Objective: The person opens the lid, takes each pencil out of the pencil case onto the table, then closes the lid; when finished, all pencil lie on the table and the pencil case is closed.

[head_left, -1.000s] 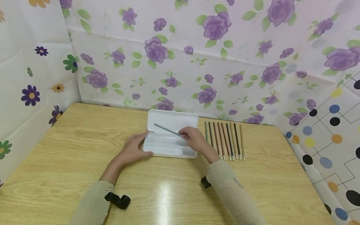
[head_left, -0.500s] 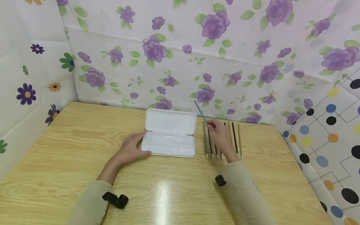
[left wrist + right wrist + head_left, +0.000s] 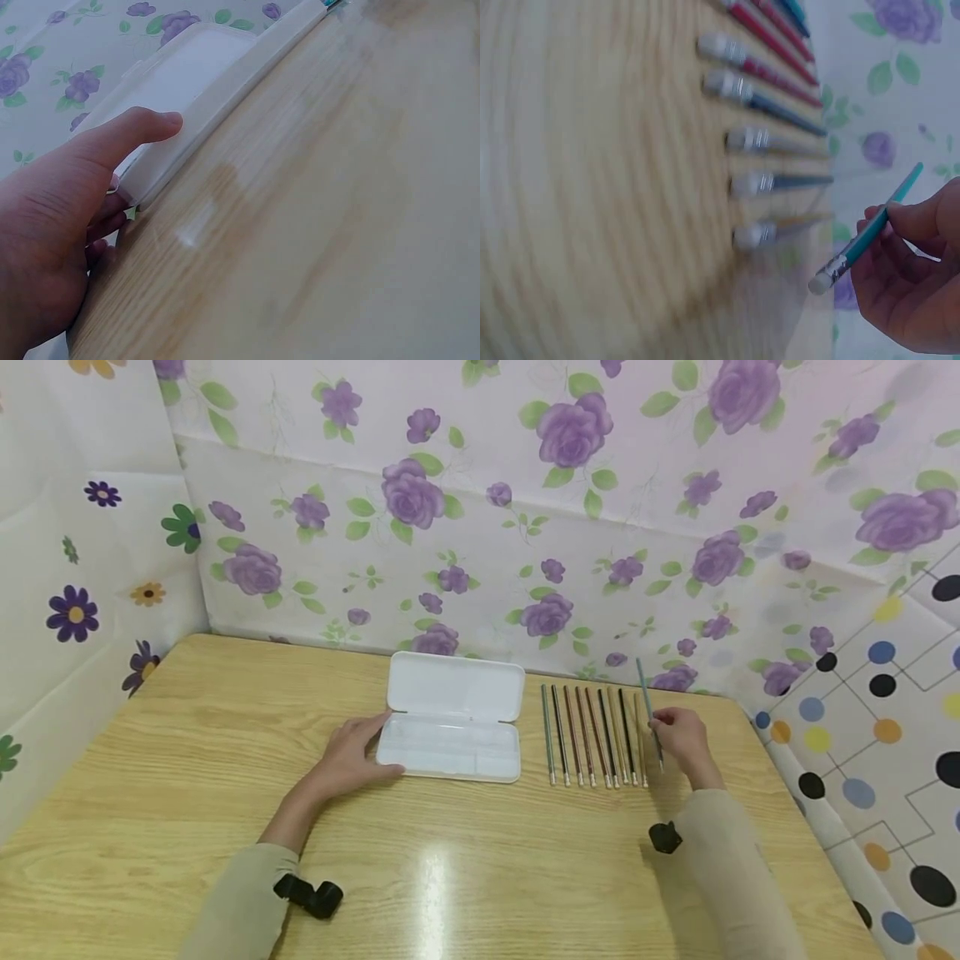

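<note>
A white pencil case [image 3: 456, 687] lies with its lid raised and a divided tray in its lower half. My left hand [image 3: 351, 758] holds its left end, thumb on the front wall in the left wrist view and the other fingers partly hidden behind the case. My right hand [image 3: 684, 739] pinches a teal pencil [image 3: 864, 240] between thumb and fingers, its white eraser end pointing down toward the table. That pencil is just right of a row of pencils [image 3: 573, 735] lying side by side, eraser ends toward me.
The wooden table [image 3: 480, 877] meets a flowered wall sheet [image 3: 480, 560] close behind the case and pencils. A dotted sheet [image 3: 862, 752] bounds the right side. A black wrist camera [image 3: 309, 895] sits on the left sleeve, another on the right.
My right hand has carried the teal pencil from over the case, across the row, to its right end, turning it nearly in line with the others. My left hand stays at the case.
</note>
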### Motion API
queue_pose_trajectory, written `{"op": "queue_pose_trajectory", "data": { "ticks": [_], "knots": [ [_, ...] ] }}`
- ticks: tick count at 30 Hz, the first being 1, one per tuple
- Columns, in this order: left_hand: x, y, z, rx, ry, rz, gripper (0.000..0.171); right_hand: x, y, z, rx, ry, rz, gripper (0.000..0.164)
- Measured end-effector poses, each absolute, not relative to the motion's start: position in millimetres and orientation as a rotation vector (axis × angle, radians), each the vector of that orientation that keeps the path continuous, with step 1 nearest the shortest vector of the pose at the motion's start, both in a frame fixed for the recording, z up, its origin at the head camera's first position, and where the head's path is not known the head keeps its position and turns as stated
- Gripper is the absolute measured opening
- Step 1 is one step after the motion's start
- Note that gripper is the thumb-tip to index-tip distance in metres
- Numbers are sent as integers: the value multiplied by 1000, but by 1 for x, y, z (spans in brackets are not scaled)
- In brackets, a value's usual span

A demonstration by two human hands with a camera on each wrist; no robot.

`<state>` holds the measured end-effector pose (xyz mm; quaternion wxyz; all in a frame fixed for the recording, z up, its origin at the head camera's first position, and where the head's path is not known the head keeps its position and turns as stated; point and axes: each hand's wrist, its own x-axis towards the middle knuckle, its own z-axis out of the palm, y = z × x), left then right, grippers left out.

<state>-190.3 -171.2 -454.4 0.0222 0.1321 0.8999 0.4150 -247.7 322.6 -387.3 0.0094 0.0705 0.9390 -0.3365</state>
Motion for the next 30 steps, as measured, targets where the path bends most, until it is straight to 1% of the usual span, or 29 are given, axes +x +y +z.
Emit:
{"op": "queue_pose_trajectory", "data": {
  "ticks": [6, 9, 21, 30],
  "knots": [
    [-191, -173, -456, 423, 2804, 1283, 93, -244, 344, -399, 303, 2798, -1084, 41],
    [-191, -173, -457, 424, 2804, 1279, 93, -242, 350, -405, 349, 2788, -1068, 41],
    [-190, -171, -457, 442, 2810, 1287, 92, -240, 346, -414, 362, 3000, -861, 29],
    [-189, -170, -455, 434, 2813, 1292, 92, -240, 343, -415, 371, 2992, -878, 30]
  ]
}}
